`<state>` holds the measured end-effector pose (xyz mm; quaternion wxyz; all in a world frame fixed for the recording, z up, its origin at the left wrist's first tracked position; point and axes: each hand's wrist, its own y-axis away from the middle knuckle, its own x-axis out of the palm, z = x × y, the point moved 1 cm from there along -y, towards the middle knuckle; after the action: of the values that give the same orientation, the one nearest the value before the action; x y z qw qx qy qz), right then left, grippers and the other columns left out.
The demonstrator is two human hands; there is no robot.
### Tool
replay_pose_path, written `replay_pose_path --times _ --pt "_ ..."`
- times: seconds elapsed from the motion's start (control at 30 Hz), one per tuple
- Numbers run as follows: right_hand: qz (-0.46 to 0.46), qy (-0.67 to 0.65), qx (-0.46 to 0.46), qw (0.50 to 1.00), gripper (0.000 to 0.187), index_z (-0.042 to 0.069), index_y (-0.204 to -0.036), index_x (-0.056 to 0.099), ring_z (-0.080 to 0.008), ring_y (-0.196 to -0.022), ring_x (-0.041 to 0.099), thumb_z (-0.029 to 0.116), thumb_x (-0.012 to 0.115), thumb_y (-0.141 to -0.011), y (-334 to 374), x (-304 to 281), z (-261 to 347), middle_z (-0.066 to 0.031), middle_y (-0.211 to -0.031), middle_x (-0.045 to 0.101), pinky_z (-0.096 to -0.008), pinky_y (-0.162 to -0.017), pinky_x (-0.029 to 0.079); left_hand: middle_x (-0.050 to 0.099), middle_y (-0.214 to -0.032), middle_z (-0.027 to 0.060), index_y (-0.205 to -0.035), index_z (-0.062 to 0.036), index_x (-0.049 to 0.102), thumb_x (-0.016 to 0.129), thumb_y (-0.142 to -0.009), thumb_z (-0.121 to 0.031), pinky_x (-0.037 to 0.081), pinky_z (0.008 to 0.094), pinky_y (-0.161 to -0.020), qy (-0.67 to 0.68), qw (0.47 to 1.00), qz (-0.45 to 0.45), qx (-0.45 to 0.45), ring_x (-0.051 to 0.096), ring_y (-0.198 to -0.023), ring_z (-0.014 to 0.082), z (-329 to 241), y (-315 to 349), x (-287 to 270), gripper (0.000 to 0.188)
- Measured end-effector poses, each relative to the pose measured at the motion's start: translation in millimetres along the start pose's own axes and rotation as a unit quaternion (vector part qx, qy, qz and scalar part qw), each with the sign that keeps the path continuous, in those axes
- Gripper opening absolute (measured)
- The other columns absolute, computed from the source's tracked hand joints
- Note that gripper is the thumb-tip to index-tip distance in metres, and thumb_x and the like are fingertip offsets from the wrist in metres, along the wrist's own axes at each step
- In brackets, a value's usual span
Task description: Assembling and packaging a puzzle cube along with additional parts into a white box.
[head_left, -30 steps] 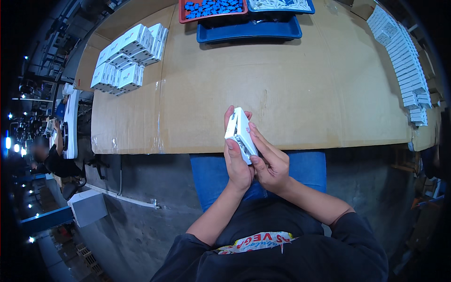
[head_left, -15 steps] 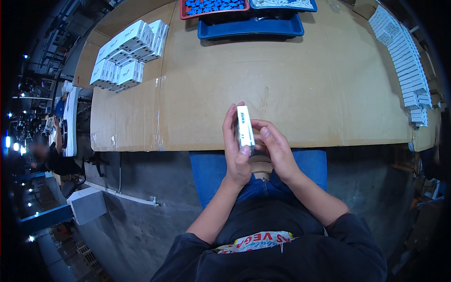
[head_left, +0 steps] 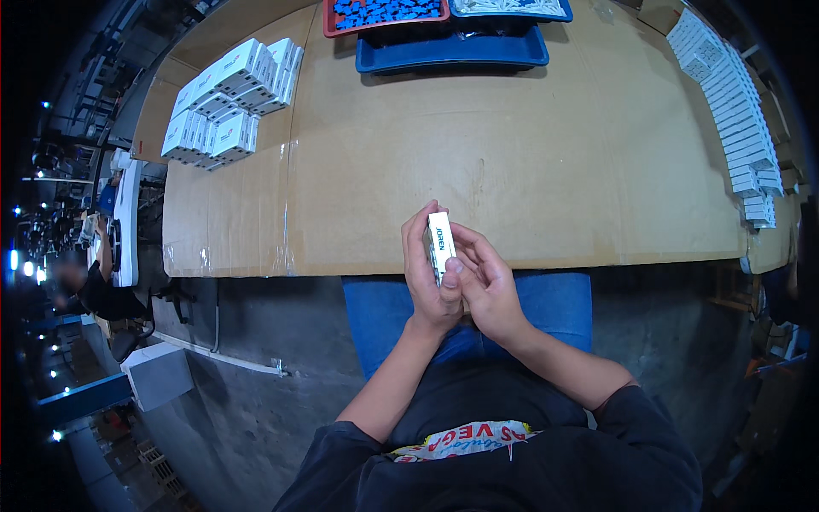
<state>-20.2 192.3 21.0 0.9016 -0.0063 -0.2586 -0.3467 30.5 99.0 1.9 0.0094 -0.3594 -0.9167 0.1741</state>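
A small white box (head_left: 441, 241) stands upright on its narrow edge between both hands, just over the near edge of the cardboard-covered table (head_left: 512, 162). My left hand (head_left: 424, 277) wraps its left side, fingers curled behind it. From the right, my right hand (head_left: 484, 282) presses against it, thumb on its lower front.
A stack of white boxes (head_left: 229, 101) lies at the table's far left. A curved row of white boxes (head_left: 732, 111) runs along the right edge. At the back stand a blue tray (head_left: 452, 49), a red tray of blue pieces (head_left: 384, 13) and another tray (head_left: 512, 8). A person sits far left (head_left: 94, 282).
The box has turned from a tilted, face-up hold to standing upright on its edge. Both hands have stayed over the table's near edge.
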Motion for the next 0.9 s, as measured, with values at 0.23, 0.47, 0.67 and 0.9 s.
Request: replay_pose_path --times 0.23,0.47,0.67,0.9 --pt "0.023 0.048 -0.004 0.999 0.058 -0.006 -0.159 0.033 -0.0191 -0.138 0.051 0.010 0.056 -0.109 9 5 4 -0.0209 -0.158 0.045 -0.0318 -0.109 0.048 0.053 -0.132 0.0230 -0.141 0.0089 0.046 0.039 -0.097 -0.067 0.044 0.0431 -0.106 0.029 0.999 -0.028 0.017 0.056 -0.122 0.0313 4 2 -2 0.088" --pt "0.023 0.109 -0.072 0.991 0.052 -0.009 -0.156 0.039 -0.0192 -0.138 0.051 0.009 0.054 -0.109 10 2 -1 -0.0206 -0.160 0.046 -0.0299 -0.110 0.045 0.054 -0.129 0.0254 -0.137 0.0105 0.049 0.038 -0.094 -0.056 0.046 0.0439 -0.103 0.055 0.997 -0.041 0.029 0.057 -0.119 0.0334 2 3 -2 0.080" --pt "0.030 0.152 -0.103 0.982 0.049 -0.010 -0.154 0.041 -0.0240 -0.141 0.051 0.010 0.050 -0.110 11 2 3 -0.0238 -0.157 0.048 -0.0336 -0.115 0.041 0.055 -0.129 0.0205 -0.137 0.0081 0.048 0.033 -0.092 -0.067 0.042 0.0423 -0.107 0.058 0.998 -0.036 0.010 0.055 -0.121 0.0297 -1 4 -3 0.089" --pt "0.053 0.169 -0.113 0.978 0.049 -0.010 -0.153 0.042 -0.0273 -0.144 0.049 0.013 0.049 -0.110 12 -3 6 -0.0252 -0.157 0.048 -0.0354 -0.117 0.039 0.054 -0.131 0.0199 -0.138 0.0076 0.047 0.033 -0.091 -0.075 0.042 0.0420 -0.108 0.089 0.995 -0.034 -0.020 0.054 -0.122 0.0276 -2 9 -4 0.096"
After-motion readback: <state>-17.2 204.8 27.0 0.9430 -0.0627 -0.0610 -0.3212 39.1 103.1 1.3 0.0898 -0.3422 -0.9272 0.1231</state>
